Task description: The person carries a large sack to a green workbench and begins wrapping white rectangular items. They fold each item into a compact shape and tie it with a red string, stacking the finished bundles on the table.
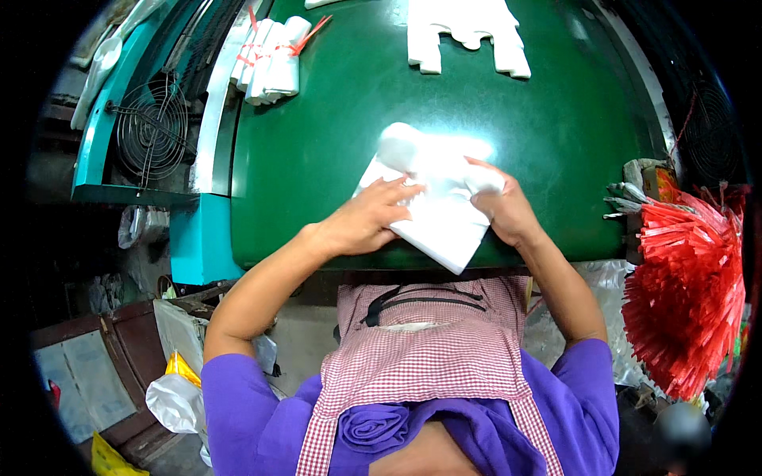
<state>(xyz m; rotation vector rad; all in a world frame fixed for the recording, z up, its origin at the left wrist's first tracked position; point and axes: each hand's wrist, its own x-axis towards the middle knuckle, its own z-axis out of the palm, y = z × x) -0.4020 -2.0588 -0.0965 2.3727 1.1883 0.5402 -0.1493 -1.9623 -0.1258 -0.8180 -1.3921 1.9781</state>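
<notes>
A stack of thin white plastic bags (442, 230) lies at the near edge of the green belt table (333, 111), turned at a slant. Its far end is bunched up and partly washed out by glare. My left hand (367, 216) rests on the stack's left side, fingers spread and pressing on it. At the right side, my right hand (508, 208) grips a folded part of the plastic between thumb and fingers. Farther off on the belt lies another white stack (468, 24) with cut-out handle shapes.
Rolled white bundles (274, 59) tied with red strips lie at the far left of the belt. A thick bunch of red plastic strips (683, 293) hangs at the right. Fan guards (152, 131) stand beside the belt, with a teal metal frame (198, 238) at the left.
</notes>
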